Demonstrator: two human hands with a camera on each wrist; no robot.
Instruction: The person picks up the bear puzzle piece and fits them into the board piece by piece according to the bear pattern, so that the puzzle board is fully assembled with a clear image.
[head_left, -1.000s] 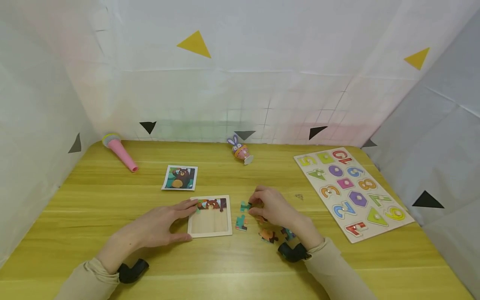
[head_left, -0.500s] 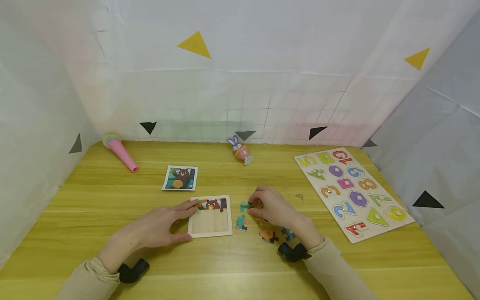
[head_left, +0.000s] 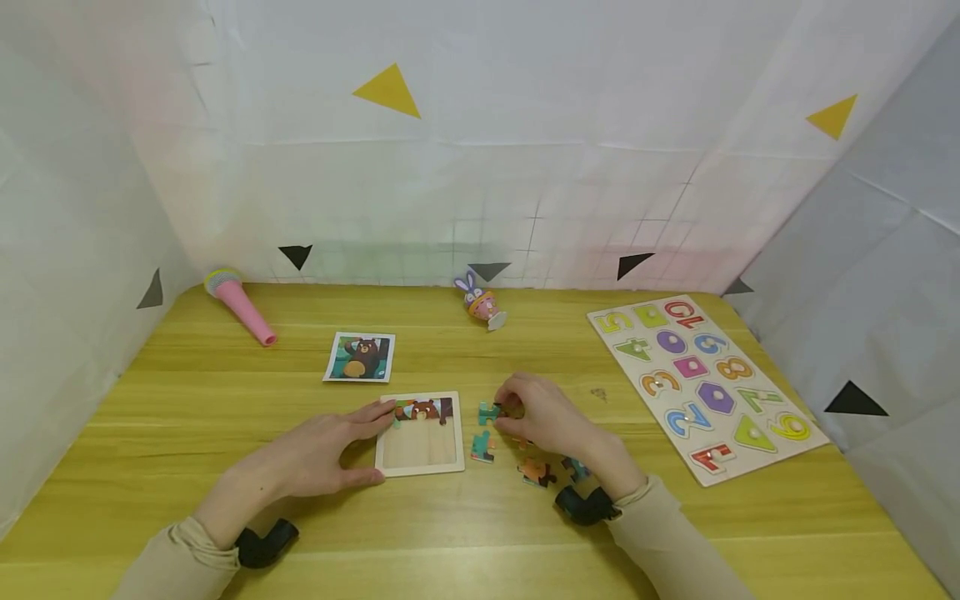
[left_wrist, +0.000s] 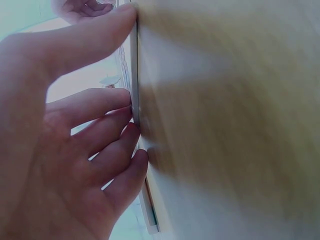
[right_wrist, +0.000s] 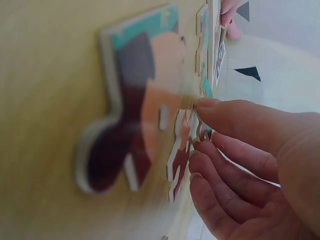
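Observation:
A square wooden puzzle tray (head_left: 420, 468) lies on the table, with bear-face pieces (head_left: 426, 408) along its top row and bare wood below. My left hand (head_left: 322, 450) rests at the tray's left side, its thumb and fingertips touching the edge, also seen along the tray edge (left_wrist: 134, 65) in the left wrist view. Right of the tray, my right hand (head_left: 551, 414) pinches a teal jigsaw piece (head_left: 489, 412) between thumb and fingers, low over the table. Near it lie another teal piece (head_left: 483, 447), an orange-and-brown piece (head_left: 536, 472) and a dark teal piece (head_left: 576, 468), partly hidden by the wrist.
Behind the tray lies a bear picture card (head_left: 360, 357). A pink toy microphone (head_left: 246, 310) is at the back left, and a rabbit figure (head_left: 480, 302) at the back middle. On the right is a wooden number-and-shape board (head_left: 705, 387). White sheets (head_left: 480, 192) enclose the table.
The right hand and its teal piece have shifted very slightly left. The left hand stays in place on the tray's edge, and the other pieces have not moved.

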